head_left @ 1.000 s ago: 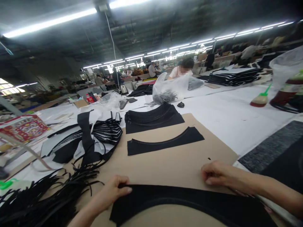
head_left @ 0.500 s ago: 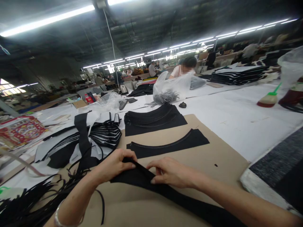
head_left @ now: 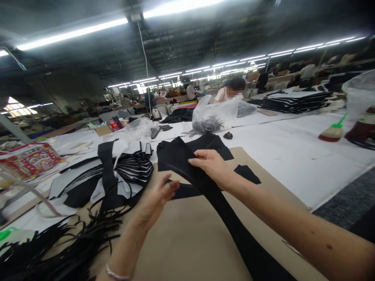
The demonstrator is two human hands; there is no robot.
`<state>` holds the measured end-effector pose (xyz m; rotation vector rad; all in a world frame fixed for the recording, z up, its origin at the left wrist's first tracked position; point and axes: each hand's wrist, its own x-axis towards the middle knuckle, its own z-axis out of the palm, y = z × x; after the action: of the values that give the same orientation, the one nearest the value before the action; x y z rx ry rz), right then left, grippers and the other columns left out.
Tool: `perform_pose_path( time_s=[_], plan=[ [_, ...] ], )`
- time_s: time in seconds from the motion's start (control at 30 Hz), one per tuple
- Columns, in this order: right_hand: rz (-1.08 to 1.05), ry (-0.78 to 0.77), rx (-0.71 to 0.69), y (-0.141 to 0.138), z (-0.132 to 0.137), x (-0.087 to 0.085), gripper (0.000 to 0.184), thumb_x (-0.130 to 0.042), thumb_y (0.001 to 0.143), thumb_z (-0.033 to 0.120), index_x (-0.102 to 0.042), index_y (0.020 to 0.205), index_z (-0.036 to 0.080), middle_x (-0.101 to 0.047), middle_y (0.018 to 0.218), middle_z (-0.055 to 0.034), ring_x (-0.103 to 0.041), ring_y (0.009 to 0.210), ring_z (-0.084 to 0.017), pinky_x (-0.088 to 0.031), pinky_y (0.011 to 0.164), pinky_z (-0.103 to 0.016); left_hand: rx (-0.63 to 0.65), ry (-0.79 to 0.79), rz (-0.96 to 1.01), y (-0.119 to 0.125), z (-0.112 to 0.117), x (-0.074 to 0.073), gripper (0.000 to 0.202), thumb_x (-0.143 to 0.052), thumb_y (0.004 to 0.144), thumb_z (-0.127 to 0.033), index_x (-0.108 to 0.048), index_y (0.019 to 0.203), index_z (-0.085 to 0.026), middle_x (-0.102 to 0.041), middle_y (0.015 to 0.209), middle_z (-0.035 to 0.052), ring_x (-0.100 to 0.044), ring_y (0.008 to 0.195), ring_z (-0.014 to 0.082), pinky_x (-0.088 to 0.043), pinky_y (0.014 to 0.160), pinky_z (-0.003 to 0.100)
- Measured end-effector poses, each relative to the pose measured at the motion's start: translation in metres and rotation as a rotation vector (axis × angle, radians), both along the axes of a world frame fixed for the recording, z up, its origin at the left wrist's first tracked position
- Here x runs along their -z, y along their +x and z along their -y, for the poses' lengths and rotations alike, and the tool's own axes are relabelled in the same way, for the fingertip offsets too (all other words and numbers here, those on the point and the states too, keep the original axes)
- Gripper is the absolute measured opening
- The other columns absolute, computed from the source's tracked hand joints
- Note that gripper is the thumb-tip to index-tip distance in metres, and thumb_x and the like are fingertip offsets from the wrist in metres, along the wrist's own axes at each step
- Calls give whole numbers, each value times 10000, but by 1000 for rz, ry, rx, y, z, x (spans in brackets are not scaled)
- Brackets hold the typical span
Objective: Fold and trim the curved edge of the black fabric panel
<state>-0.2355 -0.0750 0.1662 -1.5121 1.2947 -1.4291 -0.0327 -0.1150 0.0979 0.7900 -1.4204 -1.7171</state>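
Note:
My right hand [head_left: 209, 164] pinches the edge of a long, curved black fabric piece [head_left: 224, 212]. Its broad end is lifted over other black pieces, while the long tail runs down to the bottom edge of the view. My left hand [head_left: 162, 191], slightly blurred, is open and apart from the fabric, fingers spread. Partly covered by the held piece, another black curved piece [head_left: 249, 173] lies on the brown board [head_left: 199, 238]. Behind it sits a stack of black pieces [head_left: 216, 144], also partly hidden.
Thin black strips [head_left: 67, 242] lie tangled at lower left, below fanned black-and-white pieces [head_left: 133, 168]. A clear plastic bag [head_left: 213, 113] stands beyond the stack. On the right is a bottle with a green nozzle [head_left: 331, 132]. A person [head_left: 227, 91] is across the table.
The black piece has been lifted off the board and swung forward over the others by my right hand. My left hand has let go of it.

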Motion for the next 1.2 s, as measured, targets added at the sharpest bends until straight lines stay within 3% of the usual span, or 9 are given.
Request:
perform_pose_path(
  time_s=[0.1, 0.17, 0.33, 0.47, 0.63, 0.77, 0.87, 1.03, 1.2],
  plan=[
    [127, -60, 150, -6, 5, -5, 247, -638, 704, 397, -522, 698, 179, -464, 566, 52, -407, 525, -102, -263, 476, -215, 291, 123, -75, -40, -34, 43, 777, -762, 703, -495, -443, 1338, -181, -597, 1271, 153, -482, 1273, 267, -291, 1085, 415],
    [205, -85, 245, -14, 9, -3, 235, -653, 687, 380, -537, 716, 178, -511, 598, 43, -450, 556, -113, -314, 496, -219, 449, 188, -105, -63, -55, 58, 790, -834, 632, -403, -494, 1309, -178, -629, 1216, 146, -534, 1214, 284, -342, 1048, 415],
    [384, -72, 477, -62, 15, 9, 190, -682, 704, 294, -536, 735, 177, -541, 612, 42, -486, 571, -118, -377, 508, -221, 519, 279, 25, -76, -74, 58, 580, -830, 523, -215, -665, 1072, -133, -708, 945, 112, -660, 918, 258, -459, 879, 360],
    [498, 60, 619, -111, 7, 35, 146, -648, 845, 246, -556, 788, 148, -534, 658, 44, -475, 529, -84, -383, 476, -192, 597, 201, 378, -46, -47, 46, 403, -714, 511, -214, -700, 908, -152, -712, 845, 44, -654, 844, 212, -466, 834, 303],
    [594, 260, 694, -156, -6, 83, 183, -579, 956, 309, -596, 967, 127, -588, 818, 2, -544, 610, -88, -482, 541, -211, 542, -9, 654, -7, 28, 14, 342, -630, 549, -199, -669, 887, -163, -702, 850, -1, -617, 798, 169, -440, 736, 249],
    [602, 312, 740, -175, -8, 111, 180, -567, 965, 297, -591, 1037, 134, -602, 896, -20, -572, 668, -100, -517, 579, -228, 542, -200, 873, -2, 87, -4, 295, -626, 541, -154, -646, 835, -175, -656, 786, -44, -585, 781, 157, -419, 680, 230],
    [555, 311, 761, -183, -8, 123, 188, -572, 963, 296, -587, 1053, 132, -603, 897, -20, -578, 670, -103, -525, 579, -232, 591, -300, 1041, -14, 116, -5, 158, -682, 673, -181, -629, 821, -158, -633, 786, -24, -588, 766, 151, -456, 691, 262],
    [433, 317, 754, -188, -16, 134, 179, -581, 958, 277, -581, 1048, 122, -590, 842, -3, -566, 620, -91, -514, 541, -214, 507, -486, 1301, -41, 132, -4, 223, -625, 883, -347, -615, 955, -136, -629, 952, 30, -612, 844, 164, -528, 769, 353],
    [336, 374, 757, -191, -24, 138, 156, -594, 950, 266, -581, 1003, 120, -565, 748, 27, -534, 542, -72, -474, 474, -182, 100, -774, 1358, -62, 102, -3, 227, -594, 894, -315, -597, 1060, -160, -559, 1200, 76, -507, 1153, 251, -405, 997, 506]
  ],
)
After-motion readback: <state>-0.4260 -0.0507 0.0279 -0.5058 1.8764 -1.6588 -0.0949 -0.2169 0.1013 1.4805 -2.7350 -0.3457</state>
